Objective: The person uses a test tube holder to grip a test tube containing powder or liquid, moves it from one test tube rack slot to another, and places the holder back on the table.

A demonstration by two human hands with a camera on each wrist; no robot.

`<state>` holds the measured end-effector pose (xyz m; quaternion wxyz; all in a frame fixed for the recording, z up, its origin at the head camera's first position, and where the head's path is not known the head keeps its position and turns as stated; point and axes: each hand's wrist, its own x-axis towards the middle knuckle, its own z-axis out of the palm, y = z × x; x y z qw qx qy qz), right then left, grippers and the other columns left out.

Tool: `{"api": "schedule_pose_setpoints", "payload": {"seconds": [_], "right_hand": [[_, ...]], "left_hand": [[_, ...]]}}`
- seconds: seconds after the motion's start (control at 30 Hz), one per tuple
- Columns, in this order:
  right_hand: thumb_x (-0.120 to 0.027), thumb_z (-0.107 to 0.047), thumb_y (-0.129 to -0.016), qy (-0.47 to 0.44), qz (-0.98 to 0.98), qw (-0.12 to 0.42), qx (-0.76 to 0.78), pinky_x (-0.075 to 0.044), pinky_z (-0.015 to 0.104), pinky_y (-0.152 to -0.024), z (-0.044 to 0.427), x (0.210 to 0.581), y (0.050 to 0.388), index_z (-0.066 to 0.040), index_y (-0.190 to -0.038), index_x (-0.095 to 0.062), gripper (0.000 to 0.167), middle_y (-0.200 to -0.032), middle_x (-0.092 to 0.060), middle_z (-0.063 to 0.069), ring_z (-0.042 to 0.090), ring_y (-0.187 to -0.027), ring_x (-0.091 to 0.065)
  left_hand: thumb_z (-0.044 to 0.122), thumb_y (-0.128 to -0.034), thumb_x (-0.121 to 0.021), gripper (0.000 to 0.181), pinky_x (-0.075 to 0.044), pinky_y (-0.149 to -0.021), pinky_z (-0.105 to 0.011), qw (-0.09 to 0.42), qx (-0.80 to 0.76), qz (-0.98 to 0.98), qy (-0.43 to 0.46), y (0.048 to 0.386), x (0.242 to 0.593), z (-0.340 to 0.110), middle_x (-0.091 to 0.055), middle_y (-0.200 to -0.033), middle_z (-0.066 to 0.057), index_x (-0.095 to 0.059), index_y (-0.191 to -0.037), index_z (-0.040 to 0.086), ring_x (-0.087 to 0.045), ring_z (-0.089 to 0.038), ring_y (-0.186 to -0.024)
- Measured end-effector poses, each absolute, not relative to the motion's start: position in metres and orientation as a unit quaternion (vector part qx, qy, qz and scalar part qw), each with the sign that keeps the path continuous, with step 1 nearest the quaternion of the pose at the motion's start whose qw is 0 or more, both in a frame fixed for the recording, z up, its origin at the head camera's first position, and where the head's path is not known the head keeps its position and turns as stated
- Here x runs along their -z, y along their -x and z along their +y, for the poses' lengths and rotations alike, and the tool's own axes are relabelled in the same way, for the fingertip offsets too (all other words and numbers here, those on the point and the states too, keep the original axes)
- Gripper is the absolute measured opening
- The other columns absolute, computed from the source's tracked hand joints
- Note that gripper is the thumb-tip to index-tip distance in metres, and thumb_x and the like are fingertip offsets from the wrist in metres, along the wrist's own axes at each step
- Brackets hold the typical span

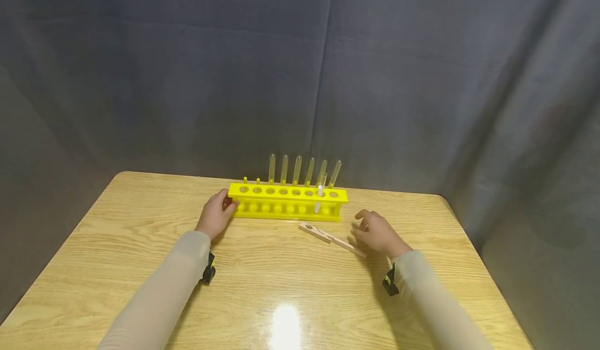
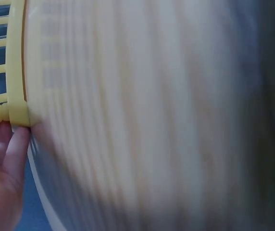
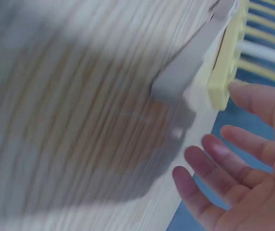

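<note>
A yellow test tube rack (image 1: pixel 286 216) stands toward the back of the table. My left hand (image 1: pixel 216 214) holds its left end, fingers around the end post; in the left wrist view the fingertips (image 2: pixel 17 144) meet the rack's edge. One test tube (image 1: pixel 317 208) with white contents stands in a hole near the right end. My right hand (image 1: pixel 378 233) hovers right of the rack, fingers spread and holding nothing. Just left of it on the table lies a wooden test tube holder (image 1: pixel 317 232), seen blurred in the right wrist view.
Several clear test tubes (image 1: pixel 297 170) stand on the pegs along the rack's back edge. Two pegs (image 1: pixel 245 180) at the left carry no tube. A dark grey curtain (image 1: pixel 234 79) hangs behind the wooden table (image 1: pixel 262 277).
</note>
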<state>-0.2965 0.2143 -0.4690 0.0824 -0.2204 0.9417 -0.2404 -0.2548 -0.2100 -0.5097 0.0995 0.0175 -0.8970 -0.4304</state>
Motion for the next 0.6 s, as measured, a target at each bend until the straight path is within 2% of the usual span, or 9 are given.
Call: {"api": "schedule_pose_setpoints", "payload": {"seconds": [0.17, 0.33, 0.43, 0.53, 0.6], "right_hand": [[-0.065, -0.015, -0.098, 0.204, 0.948, 0.07, 0.235, -0.051, 0.056, -0.093, 0.229, 0.468, 0.309, 0.011, -0.135, -0.049, 0.048, -0.121, -0.054, 0.033, 0.045, -0.109, -0.059], [-0.065, -0.019, -0.098, 0.174, 0.957, 0.081, 0.216, -0.043, 0.065, -0.101, 0.245, 0.46, 0.32, 0.009, -0.145, -0.038, 0.061, -0.139, -0.038, 0.039, 0.054, -0.126, -0.044], [-0.064, -0.022, -0.099, 0.141, 0.963, 0.104, 0.206, -0.038, 0.071, -0.102, 0.255, 0.455, 0.326, 0.004, -0.153, -0.027, 0.071, -0.149, -0.024, 0.04, 0.058, -0.135, -0.028], [-0.064, -0.024, -0.099, 0.109, 0.968, 0.122, 0.192, -0.03, 0.079, -0.101, 0.263, 0.449, 0.33, 0.0, -0.158, -0.018, 0.078, -0.155, -0.014, 0.039, 0.061, -0.14, -0.016], [-0.065, -0.026, -0.098, 0.094, 0.97, 0.13, 0.183, -0.023, 0.084, -0.1, 0.267, 0.446, 0.332, -0.002, -0.159, -0.015, 0.082, -0.156, -0.01, 0.039, 0.061, -0.141, -0.011]], "left_hand": [[0.013, -0.1036, -0.06, 0.019, -0.048, -0.099, -0.053, 0.093, 0.414, -0.905, 0.002, 0.255, 0.508, -0.216, -0.061, -0.115, -0.022, -0.056, -0.118, 0.0, -0.058, -0.04, -0.112], [0.018, -0.1036, -0.061, 0.024, -0.048, -0.099, -0.054, 0.063, 0.378, -0.923, 0.008, 0.258, 0.504, -0.222, -0.056, -0.115, -0.024, -0.056, -0.117, -0.002, -0.058, -0.041, -0.111], [0.022, -0.1043, -0.06, 0.041, -0.045, -0.104, -0.056, 0.026, 0.346, -0.938, 0.008, 0.26, 0.497, -0.225, -0.048, -0.13, -0.029, -0.052, -0.134, -0.006, -0.054, -0.045, -0.12], [0.026, -0.1043, -0.059, 0.061, -0.038, -0.111, -0.06, -0.02, 0.315, -0.949, 0.006, 0.262, 0.487, -0.227, -0.035, -0.147, -0.031, -0.037, -0.15, -0.008, -0.042, -0.05, -0.134], [0.028, -0.1038, -0.06, 0.068, -0.034, -0.112, -0.063, -0.044, 0.297, -0.954, 0.007, 0.264, 0.481, -0.229, -0.026, -0.155, -0.031, -0.03, -0.155, -0.006, -0.031, -0.053, -0.14]]}}
